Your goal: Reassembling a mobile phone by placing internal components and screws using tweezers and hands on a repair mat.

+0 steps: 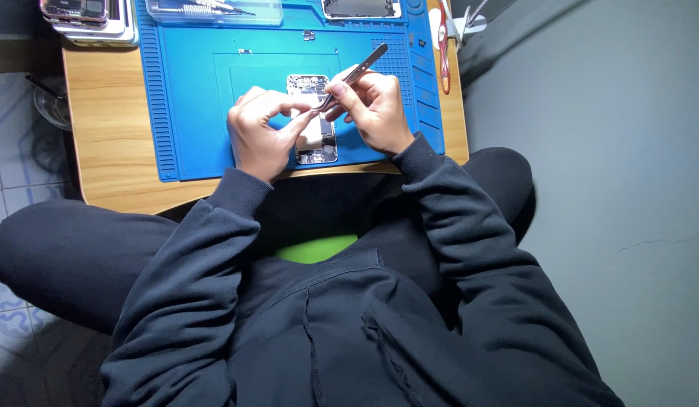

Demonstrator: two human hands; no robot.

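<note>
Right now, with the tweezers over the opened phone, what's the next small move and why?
Probably lower the tweezers tip a touch further into the phone. The right hand grips them angled down toward the phone's middle, and the left hand rests on the phone's left edge on the blue mat, its forefinger beside the tip. What the tip touches is too small to tell.

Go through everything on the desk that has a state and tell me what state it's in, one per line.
Phone: opened, insides exposed, flat on the blue mat.
Tweezers: pinched in the right hand, tips down at the phone.
Left hand: resting on the phone, fingertip by the tweezer tips.
Clear case: closed, tools inside.
Second phone: lying flat at the mat's top edge.
</note>
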